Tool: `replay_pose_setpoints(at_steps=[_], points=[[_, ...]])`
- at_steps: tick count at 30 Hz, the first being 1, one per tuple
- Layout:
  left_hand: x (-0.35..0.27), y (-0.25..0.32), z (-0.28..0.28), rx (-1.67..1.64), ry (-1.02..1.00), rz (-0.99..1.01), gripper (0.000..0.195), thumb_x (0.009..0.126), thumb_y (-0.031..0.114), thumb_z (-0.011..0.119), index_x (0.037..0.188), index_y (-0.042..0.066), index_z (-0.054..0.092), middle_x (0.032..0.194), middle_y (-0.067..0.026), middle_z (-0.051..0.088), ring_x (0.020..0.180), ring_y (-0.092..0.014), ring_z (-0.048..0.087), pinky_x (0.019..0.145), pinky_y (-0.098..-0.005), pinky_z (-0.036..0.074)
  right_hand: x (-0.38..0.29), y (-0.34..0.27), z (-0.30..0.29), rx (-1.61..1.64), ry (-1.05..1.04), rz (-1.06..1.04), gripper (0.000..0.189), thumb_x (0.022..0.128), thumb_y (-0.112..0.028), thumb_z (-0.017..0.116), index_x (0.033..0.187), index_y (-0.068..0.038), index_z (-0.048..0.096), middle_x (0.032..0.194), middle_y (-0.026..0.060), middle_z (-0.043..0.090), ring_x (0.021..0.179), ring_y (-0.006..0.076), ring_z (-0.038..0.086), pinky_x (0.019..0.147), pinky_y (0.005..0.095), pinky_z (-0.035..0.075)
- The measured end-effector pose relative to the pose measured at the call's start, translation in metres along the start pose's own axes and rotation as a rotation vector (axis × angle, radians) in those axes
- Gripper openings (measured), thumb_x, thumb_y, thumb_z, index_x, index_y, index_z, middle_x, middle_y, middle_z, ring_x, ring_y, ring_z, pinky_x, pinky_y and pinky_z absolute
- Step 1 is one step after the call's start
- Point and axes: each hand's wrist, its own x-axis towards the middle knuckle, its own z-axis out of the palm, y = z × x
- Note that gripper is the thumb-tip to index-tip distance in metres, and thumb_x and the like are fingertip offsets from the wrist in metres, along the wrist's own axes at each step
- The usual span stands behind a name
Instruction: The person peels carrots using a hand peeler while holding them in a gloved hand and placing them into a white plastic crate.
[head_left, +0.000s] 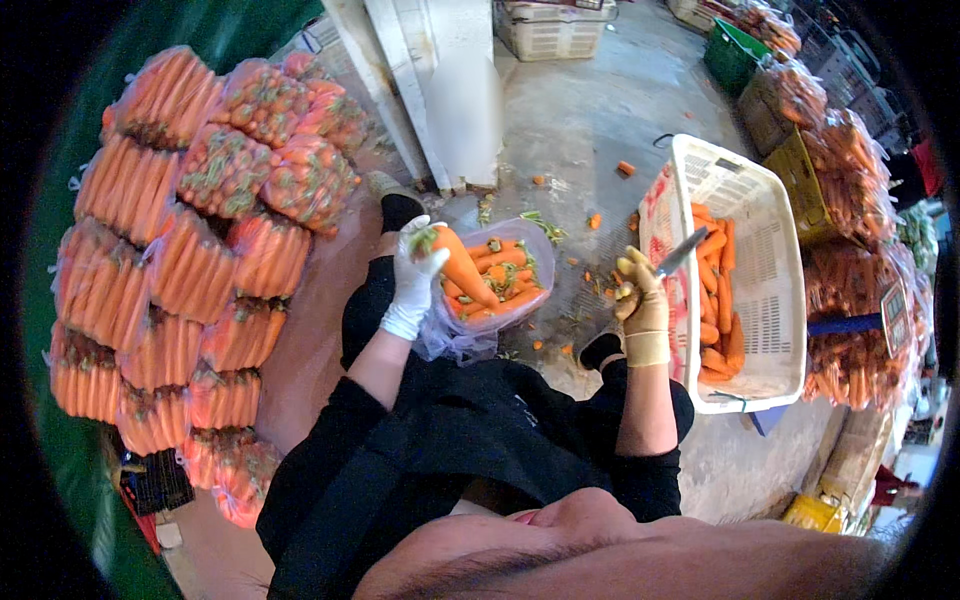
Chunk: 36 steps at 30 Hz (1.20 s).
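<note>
In a white glove, my left hand (417, 274) grips a large carrot (463, 268) by its green-topped end. The carrot slants down over a clear plastic bag (541, 259), whose mouth is spread wide between my legs. Several carrots (504, 259) with leafy green stubs lie inside the bag. On the other side my right hand (643, 294), in a yellowish glove, holds a knife (681, 253), its blade pointing up and away to the right. Its handle is mostly hidden in my fist. Beside that hand stands a tall white plastic crate (761, 300) with loose carrots (718, 281) in it.
Bagged carrots (180, 262) are stacked high at the left. A white pillar (457, 97) rises ahead. Carrot ends (626, 168) and green trimmings (546, 225) litter the floor. More bagged carrots (851, 180), a yellow crate (802, 187) and a green bin (733, 56) line the right.
</note>
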Motion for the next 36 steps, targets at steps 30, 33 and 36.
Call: replay_pose_setpoints(at_steps=[30,33,36], points=[[-0.052,0.007,-0.036,0.005,-0.542,-0.948,0.034,0.073,0.02,0.072,0.099,0.001,0.06,0.081,-0.0057,0.063,0.062,-0.015,0.06,0.06,-0.0273,0.05,-0.055,0.073,0.085,-1.743,-0.462,-0.206,0.028,0.078,-0.035,0.064,0.094,-0.012,0.066,0.08,0.0153,0.067,0.078,0.0342,0.065,0.071,0.0455,0.052],[-0.049,0.027,-0.023,-0.008,-0.6,-0.807,0.043,0.069,0.012,0.075,0.105,0.002,0.056,0.083,-0.0046,0.061,0.07,-0.013,0.06,0.065,-0.0277,0.049,-0.051,0.083,0.08,-1.708,-0.41,-0.385,0.021,0.079,-0.034,0.061,0.088,-0.016,0.066,0.076,0.0141,0.066,0.074,0.0342,0.065,0.066,0.0462,0.051],[-0.059,0.036,-0.024,0.036,-0.596,-0.829,0.043,0.067,0.013,0.075,0.104,0.003,0.056,0.084,-0.0052,0.062,0.074,-0.015,0.06,0.067,-0.0293,0.049,-0.05,0.091,0.08,-1.669,-0.449,-0.462,0.017,0.077,-0.031,0.061,0.085,-0.017,0.065,0.072,0.0123,0.066,0.068,0.0334,0.065,0.063,0.0456,0.052]])
